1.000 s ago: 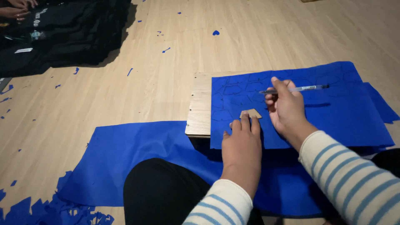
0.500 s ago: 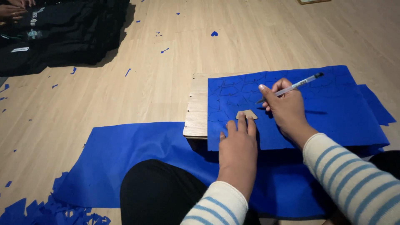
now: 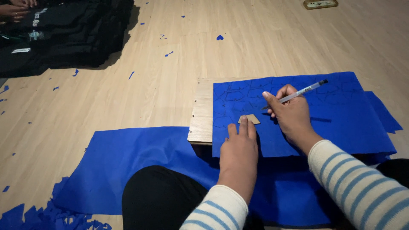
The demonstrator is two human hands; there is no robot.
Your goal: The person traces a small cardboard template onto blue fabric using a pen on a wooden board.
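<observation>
- Your left hand [image 3: 238, 147] lies flat, fingers pressing the small tan cardboard house-shaped template [image 3: 249, 119] onto the blue felt sheet w/ drawn outlines [image 3: 336, 115].
- Your right hand [image 3: 289, 111] is closed round the clear ballpoint pen [image 3: 298, 92], tip just right of template.
- Sheet lies on a light wooden board [image 3: 202, 111], over the floor.

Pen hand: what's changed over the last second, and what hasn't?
The right hand has swung the pen from lying nearly level to tilted, its cap end up and to the right, its tip down by the cardboard template. The left hand still pins that template on the blue sheet; the wooden board is unmoved.
</observation>
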